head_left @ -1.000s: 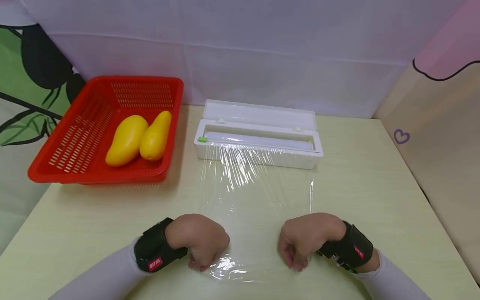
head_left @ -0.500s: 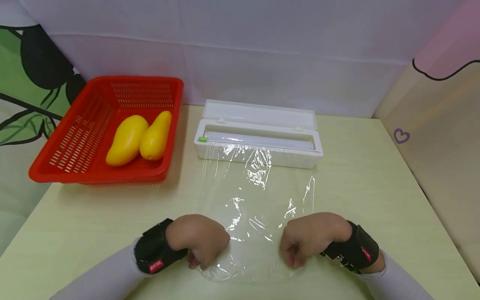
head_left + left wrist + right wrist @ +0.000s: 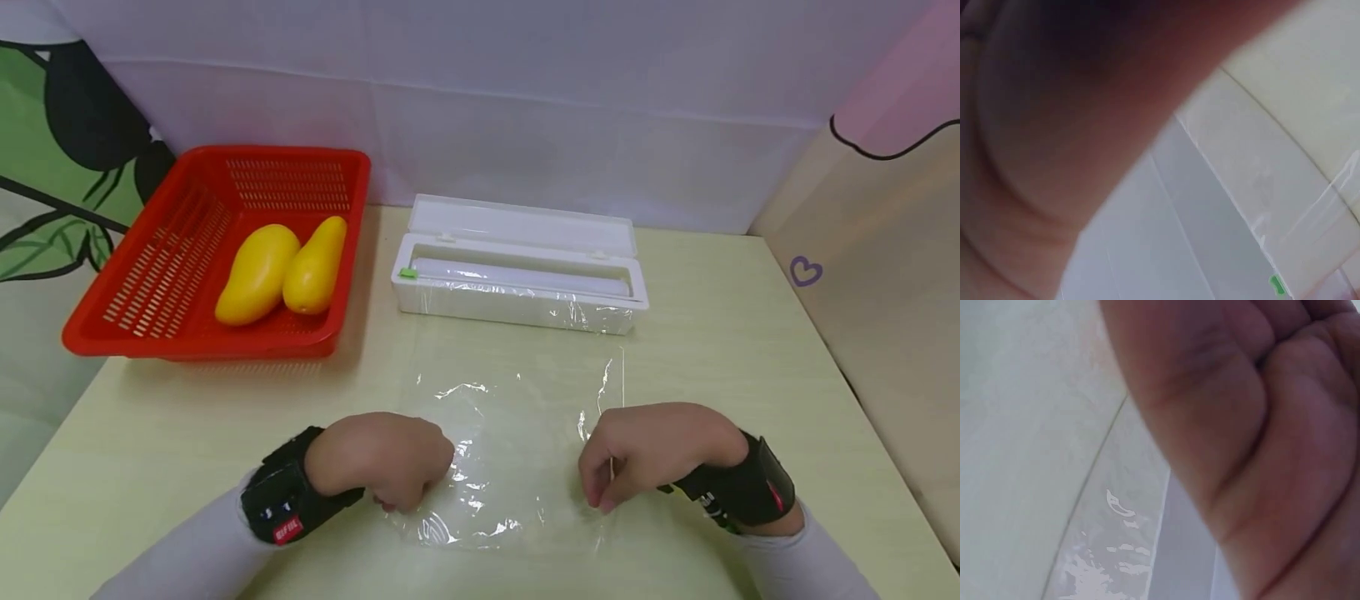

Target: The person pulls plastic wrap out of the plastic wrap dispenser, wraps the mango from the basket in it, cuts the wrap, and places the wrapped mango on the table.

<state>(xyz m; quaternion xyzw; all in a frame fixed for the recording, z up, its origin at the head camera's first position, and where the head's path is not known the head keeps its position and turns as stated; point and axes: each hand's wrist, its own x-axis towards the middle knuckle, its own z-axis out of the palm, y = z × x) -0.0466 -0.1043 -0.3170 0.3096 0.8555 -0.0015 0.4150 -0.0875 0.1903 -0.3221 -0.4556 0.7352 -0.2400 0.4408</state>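
A sheet of clear plastic wrap [image 3: 517, 450] stretches from a white dispenser box [image 3: 517, 310] toward me, low over the table. Its near left corner is pinched by my left hand [image 3: 382, 454], fingers curled down and partly hidden under the hand. On the other side my right hand [image 3: 656, 446] pinches the near right edge between thumb and fingers. Inside the box, whose lid [image 3: 525, 225] stands open, lies the wrap roll [image 3: 517, 277]. A green slider [image 3: 407, 273] sits at the box's left end. Both wrist views are mostly filled by the hand itself.
At the left stands a red plastic basket [image 3: 78, 337] holding two yellow fruits, a mango-like one [image 3: 257, 275] and a narrower one [image 3: 315, 267]. A pale fabric backdrop [image 3: 585, 150] closes off the back, and a printed panel [image 3: 885, 275] the right.
My right hand has moved right and slightly away from me, and my left hand slightly left. The wrap's creases and reflections have shifted, with fewer long folds near the box.
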